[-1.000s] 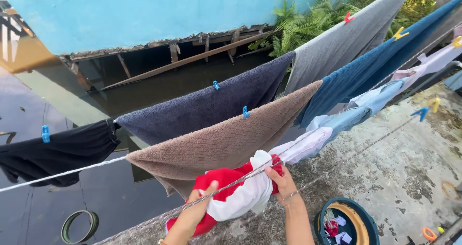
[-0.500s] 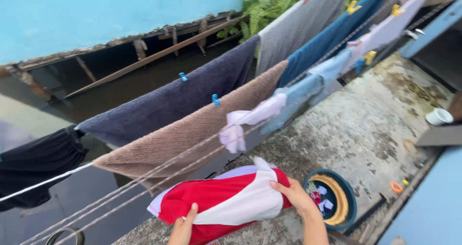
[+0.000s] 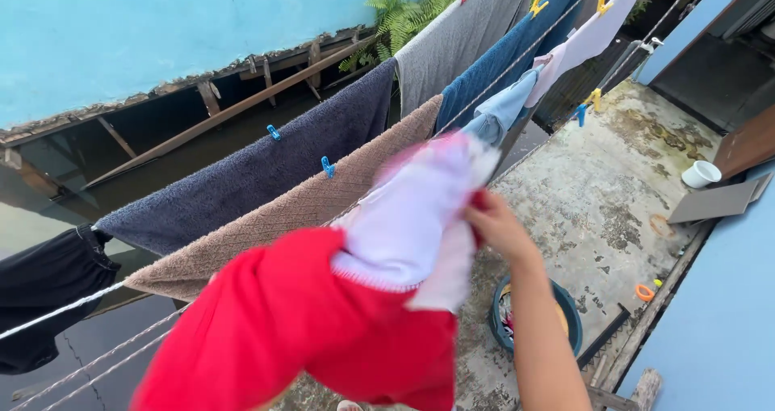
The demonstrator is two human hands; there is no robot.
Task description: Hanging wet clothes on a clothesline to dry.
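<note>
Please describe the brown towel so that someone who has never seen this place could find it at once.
Find the clotheslines below the turquoise wall. The brown towel hangs beside the dark navy towel, just behind the red and white garment. It alone is tan and waffle-textured.

A home's outdoor drying yard: towels (image 3: 266, 169) pegged on clotheslines (image 3: 89, 368).
</note>
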